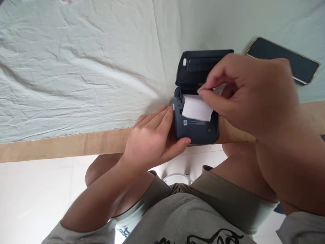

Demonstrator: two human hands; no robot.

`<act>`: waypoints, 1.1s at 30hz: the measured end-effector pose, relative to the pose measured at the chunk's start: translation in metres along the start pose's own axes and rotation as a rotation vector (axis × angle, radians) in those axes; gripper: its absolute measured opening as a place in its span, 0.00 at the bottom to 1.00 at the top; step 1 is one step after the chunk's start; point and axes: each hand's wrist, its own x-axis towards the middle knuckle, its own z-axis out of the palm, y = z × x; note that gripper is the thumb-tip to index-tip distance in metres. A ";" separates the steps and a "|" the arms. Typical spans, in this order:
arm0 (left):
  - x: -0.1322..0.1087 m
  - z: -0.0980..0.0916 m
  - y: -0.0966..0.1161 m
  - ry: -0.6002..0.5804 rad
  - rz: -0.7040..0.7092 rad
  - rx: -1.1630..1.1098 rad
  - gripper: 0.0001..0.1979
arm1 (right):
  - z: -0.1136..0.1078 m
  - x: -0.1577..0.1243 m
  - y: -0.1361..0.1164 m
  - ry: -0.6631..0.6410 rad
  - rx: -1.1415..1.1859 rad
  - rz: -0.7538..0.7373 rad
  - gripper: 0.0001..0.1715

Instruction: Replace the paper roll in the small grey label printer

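A small dark grey portable printer point(200, 134) sits at the table's front edge with its black lid point(200, 67) swung up and back. White paper point(196, 108) hangs out of its compartment over the front panel, beside a power button. My left hand point(149, 135) steadies the printer, fingers stretched along its left side and thumb at the front edge. Over the compartment's right part, my right hand point(254, 91) pinches thumb and forefinger together at the paper's upper edge. A whitish bit shows behind those fingers; what they hold is too hidden to name.
A phone point(284, 61) with a dark screen lies at the right, partly behind my right hand. A wrinkled pale green cloth point(101, 67) covers the table, leaving a wooden front edge point(76, 144) bare. My legs are below that edge.
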 end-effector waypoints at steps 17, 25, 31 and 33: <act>0.001 0.006 0.002 0.024 -0.009 -0.045 0.36 | -0.029 0.014 0.010 -0.153 -0.105 0.100 0.14; 0.002 0.006 0.003 0.143 0.053 0.019 0.34 | -0.008 0.026 0.019 -0.334 -0.153 -0.103 0.07; 0.003 0.005 0.001 0.163 0.071 0.004 0.32 | 0.000 0.041 0.022 -0.553 -0.204 -0.147 0.15; 0.003 0.005 0.002 0.159 0.068 0.006 0.33 | 0.002 0.045 0.020 -0.562 -0.232 -0.183 0.15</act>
